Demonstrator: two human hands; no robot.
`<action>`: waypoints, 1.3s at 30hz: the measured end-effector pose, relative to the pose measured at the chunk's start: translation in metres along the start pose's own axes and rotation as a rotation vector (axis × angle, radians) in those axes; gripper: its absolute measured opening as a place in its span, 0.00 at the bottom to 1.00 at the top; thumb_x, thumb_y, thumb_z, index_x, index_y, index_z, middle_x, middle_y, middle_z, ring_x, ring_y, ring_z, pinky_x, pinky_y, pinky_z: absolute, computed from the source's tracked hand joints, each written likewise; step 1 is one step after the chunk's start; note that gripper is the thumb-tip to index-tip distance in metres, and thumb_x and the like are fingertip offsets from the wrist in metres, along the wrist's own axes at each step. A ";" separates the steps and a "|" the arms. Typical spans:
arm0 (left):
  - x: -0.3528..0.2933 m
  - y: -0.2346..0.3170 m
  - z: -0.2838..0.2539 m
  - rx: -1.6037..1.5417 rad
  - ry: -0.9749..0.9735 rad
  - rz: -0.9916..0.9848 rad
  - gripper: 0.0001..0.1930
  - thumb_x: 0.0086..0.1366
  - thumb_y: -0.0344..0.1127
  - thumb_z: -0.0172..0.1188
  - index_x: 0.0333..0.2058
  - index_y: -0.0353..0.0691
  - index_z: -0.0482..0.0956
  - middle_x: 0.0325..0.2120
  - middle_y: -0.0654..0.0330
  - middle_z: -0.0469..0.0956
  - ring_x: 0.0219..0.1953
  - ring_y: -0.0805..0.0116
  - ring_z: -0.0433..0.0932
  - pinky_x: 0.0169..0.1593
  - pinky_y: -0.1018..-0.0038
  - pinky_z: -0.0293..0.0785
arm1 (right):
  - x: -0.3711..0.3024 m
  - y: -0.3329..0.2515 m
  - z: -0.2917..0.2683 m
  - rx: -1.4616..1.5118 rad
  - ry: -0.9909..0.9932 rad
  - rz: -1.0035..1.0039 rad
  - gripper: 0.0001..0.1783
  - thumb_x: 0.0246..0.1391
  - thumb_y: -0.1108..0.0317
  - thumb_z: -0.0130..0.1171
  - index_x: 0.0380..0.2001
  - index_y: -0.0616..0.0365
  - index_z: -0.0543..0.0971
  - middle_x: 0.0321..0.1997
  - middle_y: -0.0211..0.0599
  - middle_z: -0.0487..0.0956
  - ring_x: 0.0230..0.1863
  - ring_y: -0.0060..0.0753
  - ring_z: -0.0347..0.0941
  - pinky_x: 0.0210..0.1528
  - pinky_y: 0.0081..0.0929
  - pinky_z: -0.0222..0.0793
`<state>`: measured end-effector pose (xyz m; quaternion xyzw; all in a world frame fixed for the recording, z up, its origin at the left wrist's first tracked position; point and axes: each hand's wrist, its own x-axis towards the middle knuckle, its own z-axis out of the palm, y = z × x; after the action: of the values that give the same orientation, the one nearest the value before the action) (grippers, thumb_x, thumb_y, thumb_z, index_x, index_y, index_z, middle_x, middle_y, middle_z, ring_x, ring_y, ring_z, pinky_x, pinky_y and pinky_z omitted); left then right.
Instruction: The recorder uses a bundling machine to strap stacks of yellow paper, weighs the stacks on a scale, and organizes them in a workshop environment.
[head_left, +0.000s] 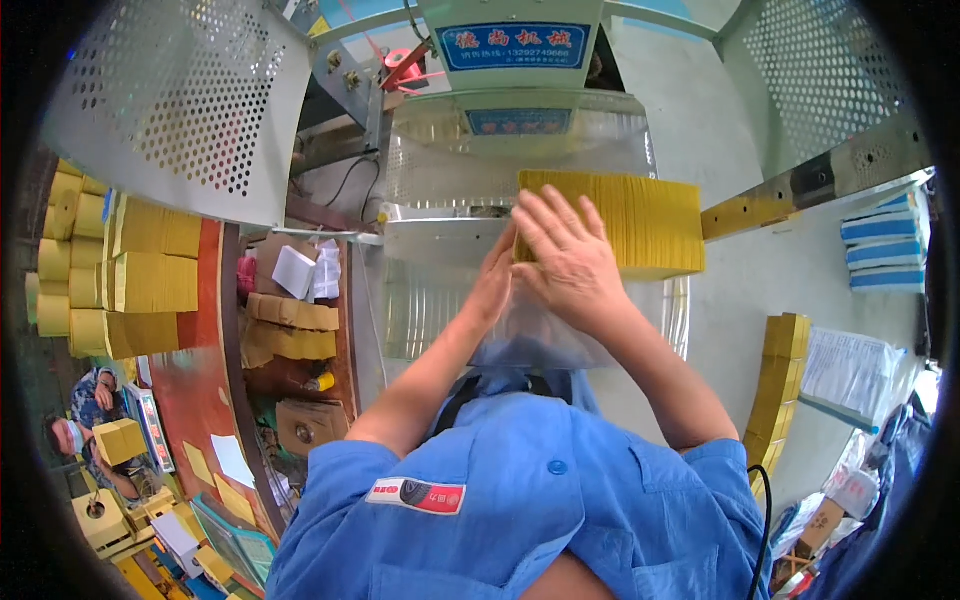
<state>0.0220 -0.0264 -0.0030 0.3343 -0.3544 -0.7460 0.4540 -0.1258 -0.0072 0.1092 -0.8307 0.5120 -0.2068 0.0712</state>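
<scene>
A long block of yellow paper sheets (630, 222), packed on edge, lies across the machine's metal bed on my right side. My right hand (572, 258) rests flat over its near left corner, fingers stretched out and a little apart. Against or close beside the block's left end is my left hand (492, 282), held upright with straight fingers. Its fingertips are partly hidden behind the right hand, so the exact contact does not show. Neither hand is closed around anything.
Beyond the bed stands a machine housing (515, 85) with a blue label plate. Perforated metal guards (215, 110) flank it. More yellow stacks (155, 285) stand at left by a reddish table (190, 390); another yellow stack (777, 385) is at right. A co-worker (100, 400) sits far left.
</scene>
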 end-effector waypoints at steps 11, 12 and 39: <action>-0.007 0.002 -0.005 -0.058 0.042 -0.055 0.25 0.67 0.31 0.46 0.63 0.37 0.61 0.55 0.60 0.70 0.56 0.68 0.69 0.60 0.72 0.64 | -0.161 0.095 -0.012 0.685 0.781 0.870 0.22 0.51 0.86 0.45 0.51 0.63 0.72 0.52 0.40 0.74 0.54 0.31 0.69 0.58 0.28 0.63; -0.006 0.001 -0.007 -0.054 0.031 -0.063 0.25 0.67 0.31 0.46 0.63 0.37 0.61 0.55 0.60 0.70 0.56 0.68 0.69 0.60 0.72 0.64 | -0.163 0.098 -0.006 0.682 0.791 0.880 0.22 0.51 0.86 0.45 0.51 0.63 0.72 0.52 0.40 0.74 0.54 0.31 0.69 0.58 0.28 0.63; -0.071 0.041 0.013 0.590 0.216 -0.243 0.29 0.75 0.52 0.39 0.50 0.28 0.76 0.46 0.56 0.78 0.48 0.70 0.74 0.53 0.74 0.68 | -0.153 0.105 0.005 0.814 0.135 0.722 0.17 0.62 0.59 0.52 0.32 0.66 0.76 0.23 0.41 0.73 0.24 0.33 0.67 0.31 0.31 0.65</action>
<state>0.0549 0.0279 0.0505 0.5682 -0.4624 -0.6204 0.2801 -0.2696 0.0779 0.0281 -0.4924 0.6467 -0.4034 0.4201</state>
